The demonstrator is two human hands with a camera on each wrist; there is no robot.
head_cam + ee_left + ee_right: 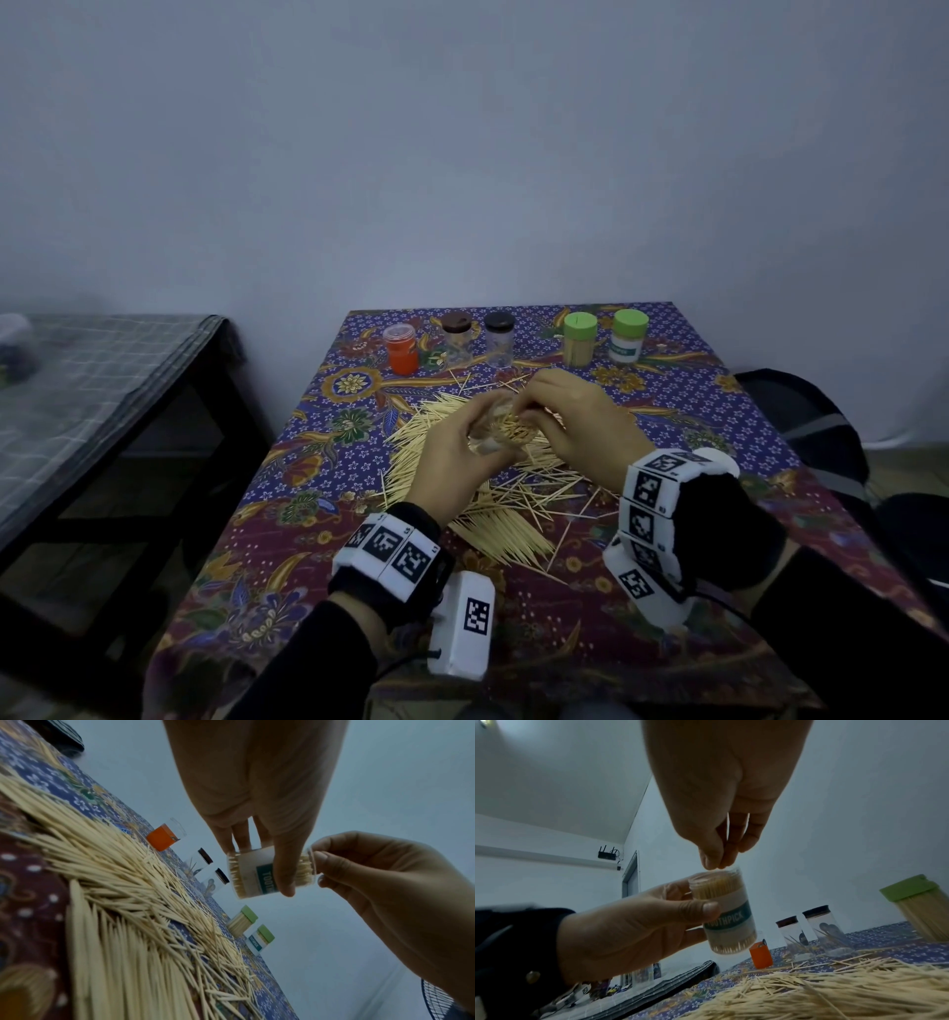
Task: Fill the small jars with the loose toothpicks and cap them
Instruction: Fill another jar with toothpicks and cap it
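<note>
1. Left hand [628,931] has its grip wrapped round a clear labelled jar [727,920], held uncapped above the tabletop [719,390], packed with toothpicks.
2. Right hand [721,801] hovers over the jar mouth, fingertips [714,862] bunched together; whether they pinch anything, I cannot tell.
3. Below lies the loose toothpick pile [493,509].
4. At the far edge stand an orange jar [401,349], two dark-lidded jars [477,336] and two green-capped jars [603,336].

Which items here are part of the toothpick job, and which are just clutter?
In play:
- labelled jar, uncapped, nearly full, held by left hand
- right hand, fingertips at the jar mouth
- loose toothpicks
- two green-capped jars
- two dark-capped jars
- orange jar

Lying about:
- side table with checked cloth
- router on wall
- fan
</note>
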